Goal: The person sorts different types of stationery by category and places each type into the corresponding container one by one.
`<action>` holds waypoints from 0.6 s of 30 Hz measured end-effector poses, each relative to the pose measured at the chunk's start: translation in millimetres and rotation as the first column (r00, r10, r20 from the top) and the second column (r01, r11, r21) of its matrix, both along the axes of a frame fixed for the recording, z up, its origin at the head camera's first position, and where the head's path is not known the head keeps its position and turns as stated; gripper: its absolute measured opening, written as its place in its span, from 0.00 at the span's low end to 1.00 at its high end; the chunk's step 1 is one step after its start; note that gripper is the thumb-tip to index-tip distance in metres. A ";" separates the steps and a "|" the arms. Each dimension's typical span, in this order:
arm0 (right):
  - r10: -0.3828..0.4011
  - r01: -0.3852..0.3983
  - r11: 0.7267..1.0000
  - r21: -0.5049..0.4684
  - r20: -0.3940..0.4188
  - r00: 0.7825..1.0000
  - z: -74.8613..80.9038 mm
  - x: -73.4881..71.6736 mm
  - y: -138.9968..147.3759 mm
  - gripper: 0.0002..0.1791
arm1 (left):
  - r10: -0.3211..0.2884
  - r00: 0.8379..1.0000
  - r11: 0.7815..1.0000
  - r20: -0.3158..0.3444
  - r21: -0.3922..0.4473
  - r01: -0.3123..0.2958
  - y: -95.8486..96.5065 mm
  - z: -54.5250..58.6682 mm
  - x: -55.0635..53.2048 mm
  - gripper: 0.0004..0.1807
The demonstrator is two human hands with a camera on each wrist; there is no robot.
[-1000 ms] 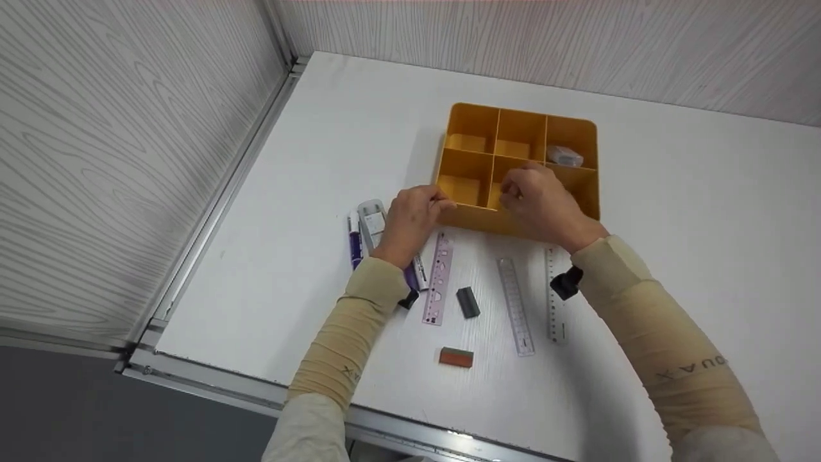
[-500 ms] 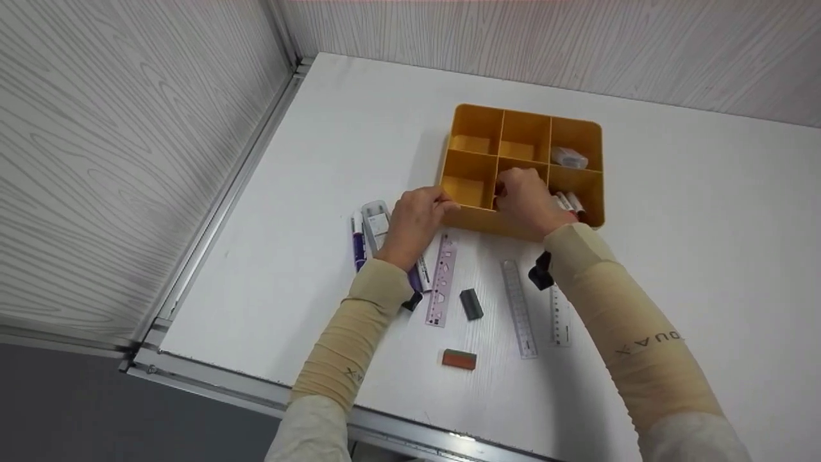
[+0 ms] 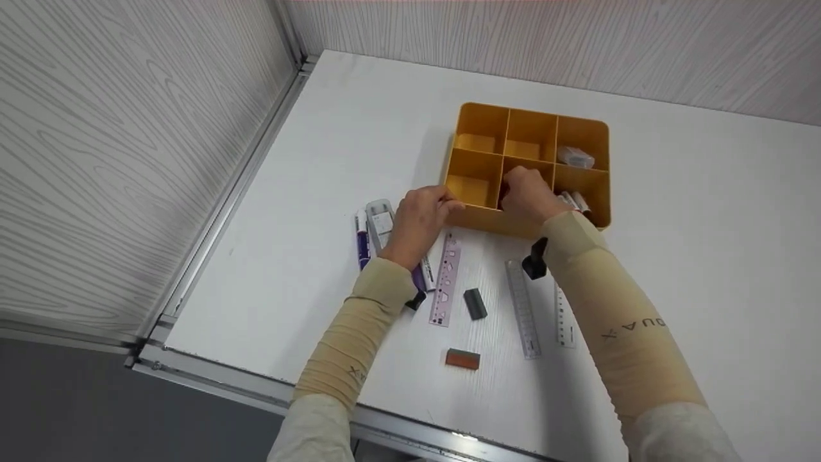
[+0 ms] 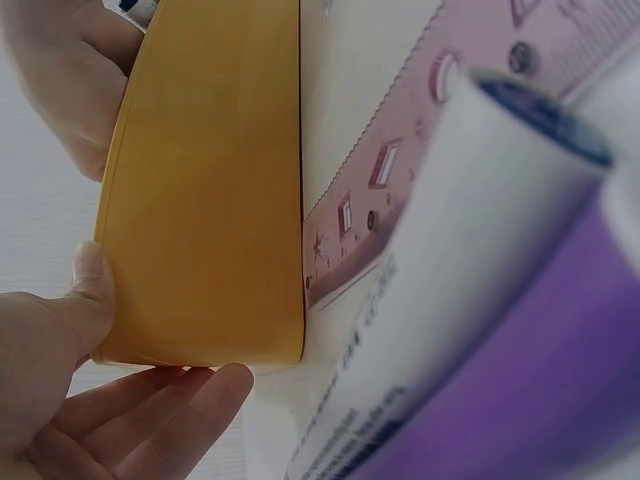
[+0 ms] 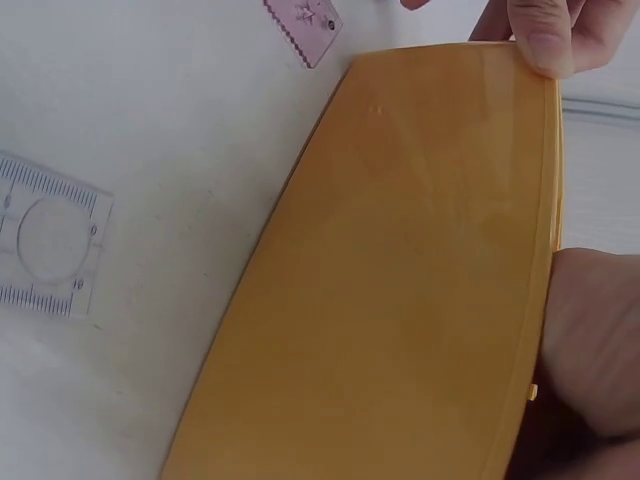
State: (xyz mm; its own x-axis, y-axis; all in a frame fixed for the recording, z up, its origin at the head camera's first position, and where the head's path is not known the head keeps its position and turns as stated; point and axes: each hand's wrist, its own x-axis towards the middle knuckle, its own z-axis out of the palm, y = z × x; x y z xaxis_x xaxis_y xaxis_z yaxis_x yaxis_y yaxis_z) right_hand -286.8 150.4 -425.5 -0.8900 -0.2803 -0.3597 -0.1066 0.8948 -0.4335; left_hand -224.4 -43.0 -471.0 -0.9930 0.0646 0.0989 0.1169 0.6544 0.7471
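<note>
A yellow compartment box (image 3: 485, 218) sits in the middle of the table in the head view. My left hand (image 3: 420, 221) grips its front left corner; in the left wrist view the thumb (image 4: 88, 265) lies at the rim and the fingers (image 4: 200, 415) bend around the side wall. My right hand (image 3: 529, 196) reaches down into the front middle compartment, its fingertips hidden inside, so I cannot tell what they hold. Several white-ended markers (image 3: 580, 202) lie in the front right compartment. A small clear-wrapped item (image 3: 575, 157) rests in the back right one.
Before the box lie a pink ruler (image 3: 444, 282), two clear rulers (image 3: 524, 311) (image 3: 564, 321), a dark grey block (image 3: 475, 303) and a red-and-grey block (image 3: 462, 359). Purple-and-white markers (image 3: 363, 240) and a grey case (image 3: 381, 221) lie left, partly behind my left hand.
My right hand has gone from above the front middle compartment down into it, uncovering the markers in the front right compartment. The left hand keeps its grip on the box corner.
</note>
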 end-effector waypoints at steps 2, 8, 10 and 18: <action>-0.002 0.002 1.000 0.006 0.028 1.000 -1.0 -1.7 -0.3 0.11 | 0.000 1.000 1.000 -0.003 -0.004 0.000 0.2 -0.4 -0.1 0.14; 0.009 -0.010 1.000 0.023 0.067 0.998 -1.5 -3.3 1.8 0.10 | 0.002 1.000 1.000 -0.005 0.003 -0.002 0.1 0.6 -1.1 0.14; 0.013 -0.015 1.000 0.023 0.076 0.997 -1.3 -2.3 2.7 0.10 | 0.002 1.000 1.000 -0.009 -0.002 -0.002 0.0 0.7 -1.0 0.13; 0.024 -0.024 1.000 -0.002 0.023 0.999 2.0 3.6 3.1 0.10 | 0.004 1.000 1.000 -0.014 -0.015 -0.004 0.4 1.3 -0.9 0.13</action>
